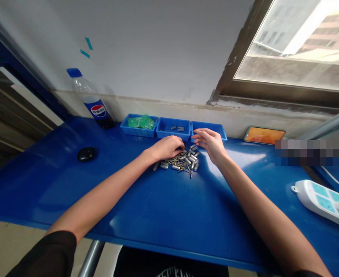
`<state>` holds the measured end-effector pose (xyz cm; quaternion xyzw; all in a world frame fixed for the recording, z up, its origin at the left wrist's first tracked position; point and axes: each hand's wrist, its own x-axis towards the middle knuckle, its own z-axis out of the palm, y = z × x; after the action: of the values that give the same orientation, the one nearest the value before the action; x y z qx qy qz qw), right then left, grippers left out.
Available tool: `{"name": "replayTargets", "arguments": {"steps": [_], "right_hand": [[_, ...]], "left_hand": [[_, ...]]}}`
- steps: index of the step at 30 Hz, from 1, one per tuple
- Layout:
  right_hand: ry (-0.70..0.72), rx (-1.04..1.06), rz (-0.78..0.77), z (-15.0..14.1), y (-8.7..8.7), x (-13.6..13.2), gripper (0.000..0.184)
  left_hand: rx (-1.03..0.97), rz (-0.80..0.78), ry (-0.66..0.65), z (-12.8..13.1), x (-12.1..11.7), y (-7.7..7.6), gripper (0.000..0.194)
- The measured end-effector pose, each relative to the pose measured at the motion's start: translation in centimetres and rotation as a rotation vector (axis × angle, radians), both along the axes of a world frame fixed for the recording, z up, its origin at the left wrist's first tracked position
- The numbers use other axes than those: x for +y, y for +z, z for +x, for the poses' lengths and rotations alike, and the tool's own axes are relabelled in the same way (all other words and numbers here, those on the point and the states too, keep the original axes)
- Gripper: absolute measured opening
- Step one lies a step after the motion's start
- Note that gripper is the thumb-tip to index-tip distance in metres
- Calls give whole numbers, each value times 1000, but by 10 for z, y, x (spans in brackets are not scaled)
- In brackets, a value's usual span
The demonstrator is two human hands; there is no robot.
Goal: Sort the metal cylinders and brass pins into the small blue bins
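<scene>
A pile of small metal parts (183, 161) lies on the blue table, mixing short silvery cylinders with thin brass-coloured pins. My left hand (169, 147) rests at the pile's back left, fingers curled down and closed; what is in them is hidden. Just right of the pile, my right hand (211, 143) hovers by the front edge of the right blue bin (222, 132), its fingers loosely bent and apart, with nothing visible in them. The middle blue bin (173, 134) contains a few silvery cylinders (180, 129). Green plastic packets (142, 122) fill the left blue bin (139, 132).
A cola bottle (96, 105) stands at the back left, with a black mouse (86, 154) in front of it. A phone (264, 135) leans against the wall at right. A white power strip (325, 200) lies near the table's right side.
</scene>
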<state>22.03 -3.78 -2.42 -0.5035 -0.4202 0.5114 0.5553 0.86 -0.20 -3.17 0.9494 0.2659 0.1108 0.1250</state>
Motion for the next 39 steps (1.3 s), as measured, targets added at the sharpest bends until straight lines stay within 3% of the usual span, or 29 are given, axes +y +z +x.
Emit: {"name": "replayTargets", "arguments": {"steps": [7, 12, 16, 22, 25, 29, 32, 36, 39], "right_hand": [[-3, -7, -18, -3, 2, -2, 24], [40, -208, -13, 1, 1, -1, 22], [217, -190, -42, 4, 2, -3, 30], [295, -76, -6, 3, 5, -7, 42], [274, -104, -20, 2, 5, -5, 39], [188, -366, 24, 7, 1, 0, 29], [206, -780, 141, 12, -2, -1, 23], [221, -1346, 211, 16, -3, -3, 18], [267, -1436, 188, 18, -5, -2, 19]], "left_hand": [[-7, 60, 69, 0, -3, 2, 11], [-325, -46, 90, 1, -2, 8, 8], [-588, -119, 125, 2, -4, 15, 6], [-725, -280, 96, 0, -6, 22, 15], [-735, -313, 179, -2, -2, 24, 17], [-742, -184, 380, -8, 7, 21, 12], [-658, -11, 469, -13, 12, 17, 11], [-460, 194, 479, -16, 11, 18, 19], [-337, 245, 361, -12, 4, 23, 20]]}}
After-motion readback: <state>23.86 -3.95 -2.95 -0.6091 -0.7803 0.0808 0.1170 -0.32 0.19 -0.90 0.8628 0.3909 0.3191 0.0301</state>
